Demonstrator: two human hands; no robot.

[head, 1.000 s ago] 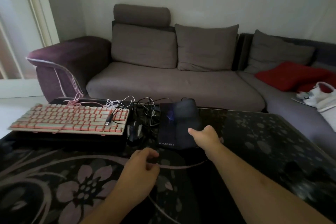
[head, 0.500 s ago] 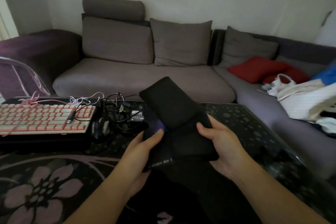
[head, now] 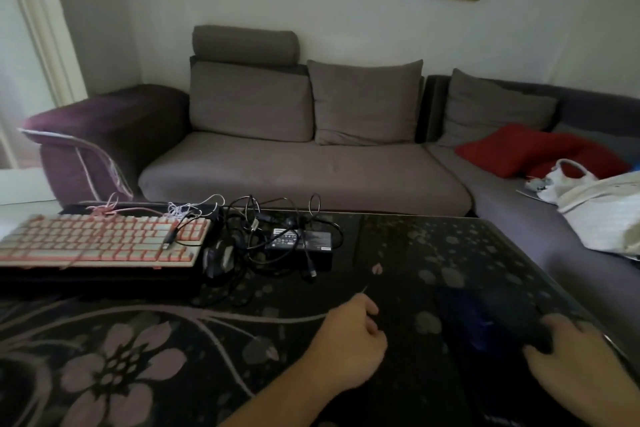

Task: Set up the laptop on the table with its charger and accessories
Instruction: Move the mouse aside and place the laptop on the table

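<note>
the right hand [head: 575, 354] lay on the near end of a dark mouse pad [head: 485, 315] at the right of the table [head: 381, 340], fingers curled onto it; whether it gripped the pad i cannot tell. the left hand [head: 349, 347] hung loosely curled, holding nothing, just left of the pad. farther along the table sat the charger brick [head: 299, 239] amid tangled cables, then a mouse [head: 218, 258] and pink keyboard [head: 100, 241] to its left.

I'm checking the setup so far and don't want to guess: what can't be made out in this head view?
- Dark mouse pad: blurred, near end cut by the frame edge and right hand.
- Mouse: dim, tangled in cables.
- Charger brick: label too small.
- Left hand: fingers curled, contents unclear.
</note>
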